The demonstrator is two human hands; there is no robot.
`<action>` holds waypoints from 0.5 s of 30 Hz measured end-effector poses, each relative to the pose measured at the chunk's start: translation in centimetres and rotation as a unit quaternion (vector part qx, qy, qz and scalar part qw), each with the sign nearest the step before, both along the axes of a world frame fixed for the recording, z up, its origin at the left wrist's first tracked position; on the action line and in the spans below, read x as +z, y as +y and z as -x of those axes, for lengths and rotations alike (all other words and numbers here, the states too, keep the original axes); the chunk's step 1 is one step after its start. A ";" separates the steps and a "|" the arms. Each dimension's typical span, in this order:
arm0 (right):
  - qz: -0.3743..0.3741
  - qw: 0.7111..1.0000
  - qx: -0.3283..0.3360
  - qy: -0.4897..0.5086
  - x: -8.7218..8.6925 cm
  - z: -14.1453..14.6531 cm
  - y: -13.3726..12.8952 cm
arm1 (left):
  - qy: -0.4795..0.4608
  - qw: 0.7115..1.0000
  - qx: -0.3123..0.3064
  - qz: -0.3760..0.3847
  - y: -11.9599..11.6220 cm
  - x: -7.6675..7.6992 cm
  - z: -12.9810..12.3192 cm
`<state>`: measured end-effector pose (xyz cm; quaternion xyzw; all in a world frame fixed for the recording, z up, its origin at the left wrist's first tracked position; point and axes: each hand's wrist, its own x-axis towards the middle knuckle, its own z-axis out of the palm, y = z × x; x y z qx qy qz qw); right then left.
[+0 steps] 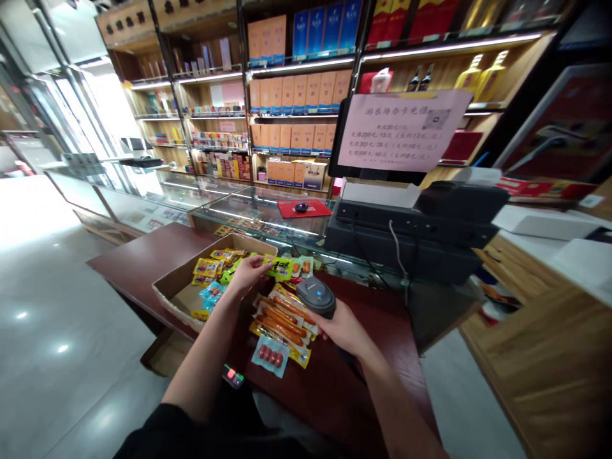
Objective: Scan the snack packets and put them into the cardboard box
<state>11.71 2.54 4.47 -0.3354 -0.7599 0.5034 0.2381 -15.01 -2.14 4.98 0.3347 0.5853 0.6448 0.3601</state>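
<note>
Pinched in my left hand (249, 273) is a small yellow-green snack packet (281, 268), held flat over the dark red table. My right hand (345, 326) grips a dark grey barcode scanner (316, 296) with a blue light on top, its head close to the packet's right end. Under and between the hands lie several sealed packs of long sausages (282, 322). A pale blue pack with reddish round pieces (271, 355) rests nearest me. To the left, an open cardboard box (178, 285) holds yellow, green and blue snack packets.
Beyond the table (377, 319) runs a glass display counter (229, 197) with a mouse (301, 206) on a red mat. At the right stand a dark checkout machine (382, 229) and a pink handwritten sign (396, 134). Boxed goods (296, 92) fill the back shelves.
</note>
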 end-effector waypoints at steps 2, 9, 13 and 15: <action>-0.019 1.000 0.003 0.006 0.1 1.1 0.1 | 0.061 0.998 0.032 0.016 -0.8 0.7 3.2; -0.050 0.998 0.031 0.009 0.3 5.3 -0.4 | 0.177 0.973 0.071 0.127 -2.9 -0.6 10.6; -0.047 0.998 0.037 0.015 0.4 6.5 -0.9 | 0.340 0.915 0.103 0.191 -3.6 -1.1 10.9; -0.042 0.998 0.034 0.017 0.2 6.6 -0.9 | 0.423 0.874 0.125 0.205 -3.7 -0.5 10.3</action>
